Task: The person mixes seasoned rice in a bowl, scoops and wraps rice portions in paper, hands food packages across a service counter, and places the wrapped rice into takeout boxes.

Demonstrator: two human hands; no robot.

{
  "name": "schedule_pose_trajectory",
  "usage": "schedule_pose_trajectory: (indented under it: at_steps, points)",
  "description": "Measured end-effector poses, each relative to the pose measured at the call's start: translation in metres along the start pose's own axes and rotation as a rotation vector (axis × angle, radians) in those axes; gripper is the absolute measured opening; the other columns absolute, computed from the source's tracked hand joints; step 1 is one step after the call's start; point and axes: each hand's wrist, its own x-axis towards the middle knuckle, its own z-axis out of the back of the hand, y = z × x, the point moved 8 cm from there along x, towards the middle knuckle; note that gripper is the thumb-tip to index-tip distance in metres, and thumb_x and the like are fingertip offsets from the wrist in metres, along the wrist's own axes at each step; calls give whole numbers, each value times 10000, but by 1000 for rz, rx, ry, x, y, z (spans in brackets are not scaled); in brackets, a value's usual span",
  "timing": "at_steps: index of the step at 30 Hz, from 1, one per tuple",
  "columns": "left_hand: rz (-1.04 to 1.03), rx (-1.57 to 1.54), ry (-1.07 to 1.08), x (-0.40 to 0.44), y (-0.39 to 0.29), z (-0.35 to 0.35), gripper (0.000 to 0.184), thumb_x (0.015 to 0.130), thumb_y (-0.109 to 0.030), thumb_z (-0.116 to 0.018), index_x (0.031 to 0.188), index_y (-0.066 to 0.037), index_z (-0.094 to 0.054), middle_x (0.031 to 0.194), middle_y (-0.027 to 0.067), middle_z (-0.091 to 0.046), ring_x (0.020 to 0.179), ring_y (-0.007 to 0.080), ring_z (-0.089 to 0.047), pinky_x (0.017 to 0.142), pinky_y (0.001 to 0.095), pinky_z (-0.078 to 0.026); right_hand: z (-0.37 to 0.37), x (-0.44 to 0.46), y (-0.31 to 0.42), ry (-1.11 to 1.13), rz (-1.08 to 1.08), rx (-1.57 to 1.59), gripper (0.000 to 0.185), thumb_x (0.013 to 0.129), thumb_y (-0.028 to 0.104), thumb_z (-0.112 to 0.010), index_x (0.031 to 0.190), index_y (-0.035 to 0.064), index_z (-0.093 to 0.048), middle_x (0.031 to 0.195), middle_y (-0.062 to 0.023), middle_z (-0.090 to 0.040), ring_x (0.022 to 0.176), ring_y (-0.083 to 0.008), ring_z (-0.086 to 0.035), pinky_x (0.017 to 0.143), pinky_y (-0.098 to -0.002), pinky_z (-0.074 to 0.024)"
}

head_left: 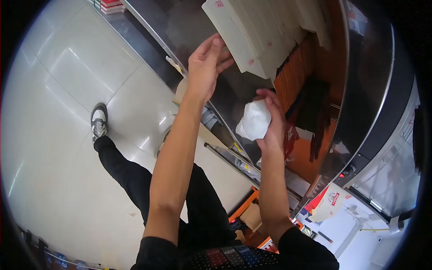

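Observation:
My right hand [275, 123] is wrapped round a white crumpled wad [254, 119], which looks like paper or cloth; I cannot tell which. My left hand [208, 65] is at the lower left edge of a stack of flat greyish-beige cardboard sheets [252, 38] with small red prints. Its thumb and fingers are apart and partly bent, and the fingertips come close to or touch the edge. The sheets lie over a dark shiny counter [180, 22], with their near end between my two hands.
Brown-orange corrugated material [290, 74] stands in an opening right of the sheets. A curved metal-edged machine [378, 103] is at the right. Below are a white surface with a printed paper piece [330, 202] and an orange-framed shelf [247, 202]. Red boxes [111, 5] sit top left.

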Motion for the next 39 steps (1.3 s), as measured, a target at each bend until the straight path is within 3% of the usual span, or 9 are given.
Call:
schedule_pose_trajectory:
  at_steps: [13,16,22,24,27,31,34,36,39]
  points:
    - [-7,141,-107,18,1,10,340,939,-165,-657,1199,40,-584,1023,104,-699,881,172,-679,776,296,-549,-78,17,24,284,-74,114,418,917,198,-569,1312,65,-535,1045,-104,-642,894,-150,-633,764,-284,-531]
    - [-9,234,-110,26,-3,12,261,891,-99,-700,1102,33,-624,927,82,-709,784,120,-652,685,251,-513,-89,21,20,273,-65,139,591,931,332,-515,1455,85,-396,1189,-155,-594,620,-182,-601,545,-333,-511]
    - [48,419,-254,-6,10,25,167,835,-82,-764,845,16,-629,804,65,-691,706,78,-596,628,236,-465,-88,45,9,381,-129,917,663,937,375,-540,1462,16,-354,959,-79,-543,801,-188,-552,669,-322,-479]
    - [24,468,-246,-31,18,15,152,856,-75,-746,854,4,-616,806,64,-687,711,77,-598,625,237,-466,-93,40,8,356,-142,964,678,920,377,-574,1436,-15,-374,922,-64,-529,821,-183,-536,697,-317,-476]
    - [34,247,-315,-60,36,30,135,894,-52,-688,1000,8,-629,915,84,-701,798,116,-637,695,257,-501,-99,20,21,-30,-245,1169,737,857,377,-596,1445,-11,-380,895,-82,-537,814,-174,-521,710,-304,-457]
    - [106,241,-450,-131,26,69,315,913,-36,-655,1209,20,-563,1098,109,-668,943,169,-650,809,320,-543,-88,51,19,250,-129,1174,672,856,375,-557,1396,-14,-455,855,-87,-529,801,-181,-511,710,-319,-425]
    - [224,442,-524,-205,-20,84,311,913,-64,-680,1182,23,-550,1150,108,-639,1003,174,-643,826,319,-559,-67,16,-26,-161,-337,1190,468,938,344,-502,1277,23,-546,1133,-155,-628,1020,-279,-609,875,-407,-500]
    - [151,536,-447,-244,-71,65,334,918,-53,-667,1209,37,-529,1144,122,-635,983,188,-645,829,348,-564,-51,-41,-15,-240,-312,1086,425,964,356,-495,1262,62,-569,1246,-127,-632,1113,-265,-618,946,-431,-504]
    - [61,911,-128,-302,-136,6,295,938,-14,-605,1202,68,-502,1181,157,-609,1041,197,-614,831,332,-552,-21,-157,-12,-49,-356,1089,396,984,369,-483,1231,82,-602,1168,-100,-677,1019,-232,-664,845,-414,-546]
